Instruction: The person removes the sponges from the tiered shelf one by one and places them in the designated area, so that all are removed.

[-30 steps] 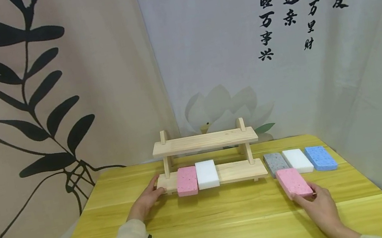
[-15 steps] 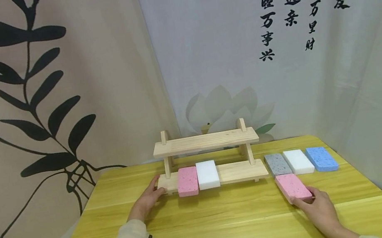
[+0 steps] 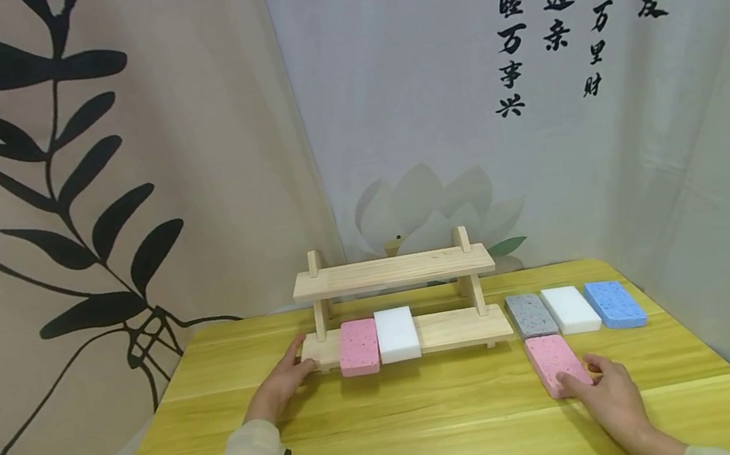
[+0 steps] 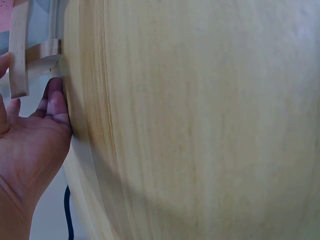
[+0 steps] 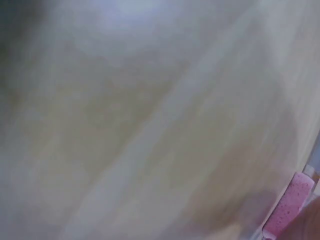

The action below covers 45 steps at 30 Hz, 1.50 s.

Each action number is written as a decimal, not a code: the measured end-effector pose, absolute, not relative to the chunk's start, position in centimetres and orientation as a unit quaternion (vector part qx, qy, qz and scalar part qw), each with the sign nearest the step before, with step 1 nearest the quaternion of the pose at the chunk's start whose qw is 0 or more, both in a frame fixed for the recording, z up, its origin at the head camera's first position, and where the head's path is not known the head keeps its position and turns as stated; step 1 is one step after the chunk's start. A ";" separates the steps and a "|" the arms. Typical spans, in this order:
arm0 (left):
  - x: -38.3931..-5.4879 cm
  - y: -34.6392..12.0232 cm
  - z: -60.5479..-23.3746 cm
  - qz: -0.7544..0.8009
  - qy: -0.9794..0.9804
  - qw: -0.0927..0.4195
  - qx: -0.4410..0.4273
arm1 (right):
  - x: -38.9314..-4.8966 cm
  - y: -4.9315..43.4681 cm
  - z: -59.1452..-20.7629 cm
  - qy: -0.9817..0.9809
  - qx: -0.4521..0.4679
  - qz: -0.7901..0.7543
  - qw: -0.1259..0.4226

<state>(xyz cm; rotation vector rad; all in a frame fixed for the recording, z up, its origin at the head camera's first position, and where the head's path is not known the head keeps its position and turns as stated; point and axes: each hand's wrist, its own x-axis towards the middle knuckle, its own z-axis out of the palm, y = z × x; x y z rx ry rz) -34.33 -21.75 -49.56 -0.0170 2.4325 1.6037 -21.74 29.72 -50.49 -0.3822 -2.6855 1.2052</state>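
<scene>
My left hand (image 3: 282, 382) holds the left end of the lower board of a two-tier wooden shelf (image 3: 457, 327), thumb at its front edge and a finger towards the back. In the left wrist view, the left hand (image 4: 35, 145) lies beside the board's end (image 4: 19, 75). My right hand (image 3: 610, 392) pinches a pink sponge (image 3: 555, 358) at its near right corner; the sponge lies on the table just in front of a grey sponge (image 3: 531, 315). In the right wrist view, only part of the pink sponge (image 5: 290, 205) and a blurred bit of hand show.
A second pink sponge (image 3: 358, 347) and a white sponge (image 3: 396, 334) lean side by side on the lower board. Right of the grey sponge lie another white sponge (image 3: 570, 309) and a blue one (image 3: 615, 304). A printed curtain hangs behind the wooden table (image 3: 430, 442).
My right hand has brought the pink sponge towards me and down, from overlapping the grey sponge to lying in front of it. The left hand stays at the shelf.
</scene>
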 end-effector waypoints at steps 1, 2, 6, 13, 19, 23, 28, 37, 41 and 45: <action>-34.3 -21.7 -49.6 0.547 0.830 0.113 -0.007 | -21.8 29.7 -50.4 -0.902 -0.129 0.403 0.090; -34.3 -21.7 -49.6 0.547 0.830 0.113 -0.007 | -21.8 29.8 -50.3 -0.901 -0.129 0.403 0.092; -34.3 -21.7 -49.6 0.549 0.829 0.111 -0.006 | -22.0 29.8 -50.0 -0.901 -0.128 0.405 0.090; -34.2 -21.7 -49.5 0.552 0.826 0.113 -0.001 | -22.3 29.4 -49.4 -0.898 -0.123 0.411 0.098; -34.1 -21.8 -49.4 0.545 0.831 0.113 -0.003 | -22.7 28.6 -48.7 -0.894 -0.116 0.421 0.103; -34.1 -21.9 -49.3 0.547 0.830 0.113 -0.003 | -23.1 27.9 -48.4 -0.888 -0.113 0.435 0.096; -34.2 -21.9 -49.4 0.552 0.826 0.113 -0.001 | -23.4 26.9 -48.0 -0.878 -0.112 0.459 0.083; -34.3 -21.9 -49.6 0.558 0.822 0.110 0.001 | -24.2 24.8 -47.6 -0.872 -0.101 0.469 0.095; -34.3 -21.9 -49.7 0.560 0.821 0.108 0.000 | -24.7 23.8 -47.6 -0.869 -0.094 0.475 0.099; -34.3 -21.9 -49.7 0.560 0.822 0.106 0.002 | -25.1 22.6 -47.5 -0.866 -0.085 0.481 0.105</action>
